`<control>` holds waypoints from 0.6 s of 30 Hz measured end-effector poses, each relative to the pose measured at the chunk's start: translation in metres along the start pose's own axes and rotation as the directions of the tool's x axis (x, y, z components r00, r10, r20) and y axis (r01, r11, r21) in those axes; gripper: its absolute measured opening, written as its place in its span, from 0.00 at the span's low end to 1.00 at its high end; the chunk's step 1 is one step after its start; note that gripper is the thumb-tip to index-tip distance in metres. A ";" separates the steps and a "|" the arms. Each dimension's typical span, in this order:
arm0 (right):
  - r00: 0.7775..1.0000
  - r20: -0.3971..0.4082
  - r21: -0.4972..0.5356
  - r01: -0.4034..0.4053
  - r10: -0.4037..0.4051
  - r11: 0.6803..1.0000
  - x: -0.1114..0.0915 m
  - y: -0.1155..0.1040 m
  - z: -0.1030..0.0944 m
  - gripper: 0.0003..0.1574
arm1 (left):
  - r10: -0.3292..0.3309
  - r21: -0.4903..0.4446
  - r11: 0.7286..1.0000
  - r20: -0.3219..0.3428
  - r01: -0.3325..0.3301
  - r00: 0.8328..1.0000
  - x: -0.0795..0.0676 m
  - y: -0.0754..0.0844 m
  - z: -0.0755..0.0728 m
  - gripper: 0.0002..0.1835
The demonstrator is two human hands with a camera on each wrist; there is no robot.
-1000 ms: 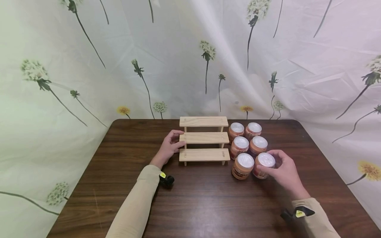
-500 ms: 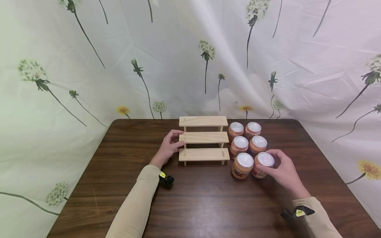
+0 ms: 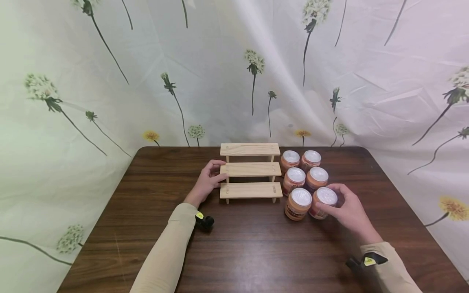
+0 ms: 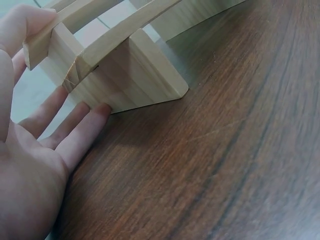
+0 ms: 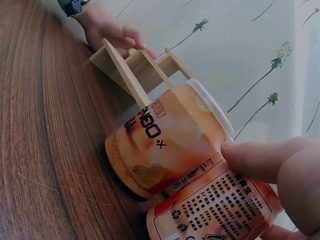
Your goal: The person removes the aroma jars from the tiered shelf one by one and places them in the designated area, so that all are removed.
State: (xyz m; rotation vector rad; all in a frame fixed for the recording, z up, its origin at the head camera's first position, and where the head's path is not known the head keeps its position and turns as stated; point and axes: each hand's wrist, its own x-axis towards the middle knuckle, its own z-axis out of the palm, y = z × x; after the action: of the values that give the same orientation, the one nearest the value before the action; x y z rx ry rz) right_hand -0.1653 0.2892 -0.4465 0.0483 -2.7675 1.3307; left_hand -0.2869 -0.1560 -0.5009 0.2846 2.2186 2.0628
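Note:
My left hand (image 3: 207, 181) holds the left end of a three-tier wooden shelf (image 3: 251, 169), its thumb at the middle step. In the left wrist view, the fingertips (image 4: 103, 109) lie against the side panel of the shelf (image 4: 127, 80). My right hand (image 3: 348, 205) grips the front right orange jar (image 3: 318, 209), thumb on the near side and fingers around the far side. In the right wrist view, printed text covers this jar (image 5: 215, 205); the thumb (image 5: 265, 159) is close to the white lid of the front left jar (image 5: 165, 142).
Several more orange jars with white lids, such as the middle right jar (image 3: 318, 178), stand upright in two columns right of the shelf. All sit on a dark wooden table (image 3: 242, 248). A dandelion-print cloth (image 3: 220, 81) hangs behind the far table edge.

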 end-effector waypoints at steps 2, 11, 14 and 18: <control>1.000 0.009 -0.003 -0.002 0.002 1.000 0.001 0.001 -0.001 0.47 | -0.002 0.003 1.000 -0.003 0.002 1.000 0.000 0.000 0.000 0.25; 0.998 0.057 0.096 0.033 -0.039 0.995 0.007 0.006 -0.006 0.46 | -0.002 -0.019 1.000 0.006 0.002 1.000 0.002 0.002 -0.001 0.26; 0.996 0.054 0.116 0.060 -0.066 0.991 0.007 0.002 -0.010 0.43 | 0.001 -0.029 1.000 0.026 0.000 1.000 -0.002 0.005 -0.003 0.27; 0.990 -0.004 0.115 0.137 -0.138 0.984 0.011 -0.006 -0.018 0.36 | 0.029 -0.044 0.999 0.036 -0.028 0.999 -0.005 0.013 -0.010 0.29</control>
State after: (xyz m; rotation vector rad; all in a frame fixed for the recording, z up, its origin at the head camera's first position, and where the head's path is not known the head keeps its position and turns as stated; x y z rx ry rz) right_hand -0.1747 0.2999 -0.4298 0.2440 -2.6325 1.4527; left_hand -0.2831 -0.1656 -0.4880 0.3498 2.1577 2.0997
